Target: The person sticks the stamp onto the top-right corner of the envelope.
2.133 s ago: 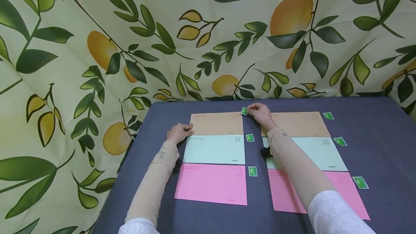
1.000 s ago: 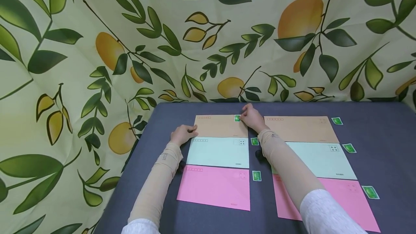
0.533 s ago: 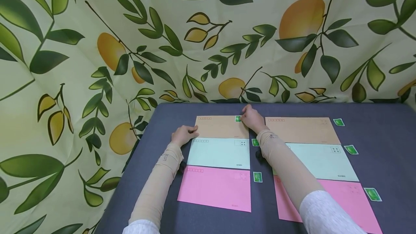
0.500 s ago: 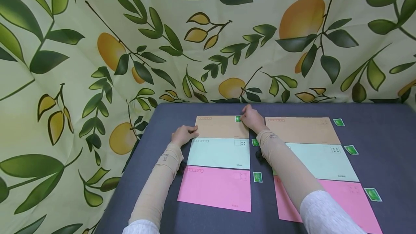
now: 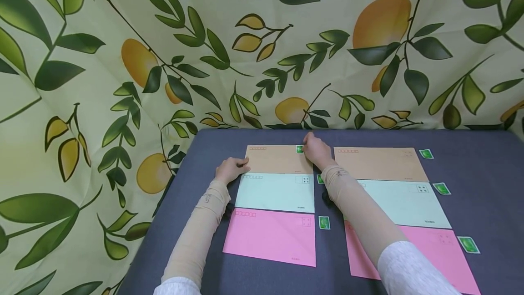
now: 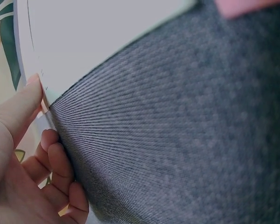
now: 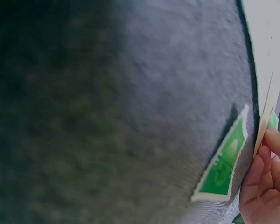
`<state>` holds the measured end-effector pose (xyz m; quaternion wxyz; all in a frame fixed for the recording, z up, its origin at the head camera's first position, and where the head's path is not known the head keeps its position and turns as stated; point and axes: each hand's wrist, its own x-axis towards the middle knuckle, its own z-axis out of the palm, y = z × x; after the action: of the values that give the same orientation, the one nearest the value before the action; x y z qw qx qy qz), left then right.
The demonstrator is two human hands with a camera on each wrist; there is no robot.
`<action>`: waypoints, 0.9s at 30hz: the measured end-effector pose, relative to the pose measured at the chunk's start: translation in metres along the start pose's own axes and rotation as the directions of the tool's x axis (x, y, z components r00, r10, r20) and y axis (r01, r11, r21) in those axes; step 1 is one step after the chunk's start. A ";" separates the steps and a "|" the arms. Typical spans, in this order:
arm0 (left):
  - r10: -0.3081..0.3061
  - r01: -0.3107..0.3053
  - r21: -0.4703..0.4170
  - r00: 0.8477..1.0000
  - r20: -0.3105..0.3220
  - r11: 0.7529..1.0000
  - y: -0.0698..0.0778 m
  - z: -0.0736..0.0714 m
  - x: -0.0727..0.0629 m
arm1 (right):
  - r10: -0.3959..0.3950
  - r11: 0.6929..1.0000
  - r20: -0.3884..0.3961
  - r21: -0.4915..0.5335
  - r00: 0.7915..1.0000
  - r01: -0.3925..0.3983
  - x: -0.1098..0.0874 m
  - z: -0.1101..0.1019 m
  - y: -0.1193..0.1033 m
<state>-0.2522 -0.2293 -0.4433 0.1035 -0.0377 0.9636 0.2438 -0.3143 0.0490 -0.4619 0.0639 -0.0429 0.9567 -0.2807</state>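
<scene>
At the back left of the table lies a tan envelope (image 5: pixel 274 160). My left hand (image 5: pixel 230 170) holds its left edge, the thumb lying along the border in the left wrist view and the other fingers curled beside it. At the envelope's upper right corner my right hand (image 5: pixel 318 150) pinches a green stamp (image 5: pixel 299 149), which lies over the printed stamp area. The right wrist view shows the right thumb at this stamp (image 7: pixel 272 120), only a sliver of it visible. Below it, a mint envelope (image 5: pixel 274 192) and a pink envelope (image 5: pixel 268 238) complete the left column.
Beside the mint envelope, a stamp (image 5: pixel 320 179) is partly hidden by the right forearm; another stamp (image 5: pixel 324 223) lies by the pink one. A second column has another tan envelope (image 5: pixel 380 165), with several stamps on its right. A leaf-patterned cloth (image 5: pixel 254 81) hangs behind the table.
The right hand has carried the stamp left, from beside the tan envelope onto its upper right corner, and has stayed there this last second. The left hand keeps its hold; the head view shifted slightly.
</scene>
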 end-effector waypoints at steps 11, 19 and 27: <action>0.013 -0.013 -0.002 1.000 0.003 1.000 -0.001 0.001 -0.001 | -0.052 0.994 0.032 -0.093 0.998 0.055 -0.001 0.001 0.000; 0.014 -0.014 -0.004 1.000 0.011 1.000 -0.001 0.000 0.000 | -0.064 0.996 0.029 -0.065 0.998 0.065 0.001 0.000 0.003; -0.002 0.002 -0.009 1.000 0.012 1.000 -0.001 0.000 0.001 | -0.009 1.000 0.065 -0.020 0.998 0.011 0.003 0.001 0.002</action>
<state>-0.2526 -0.2305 -0.4442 0.1092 -0.0377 0.9618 0.2480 -0.3172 0.0501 -0.4640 0.0932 -0.0575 0.9567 -0.2697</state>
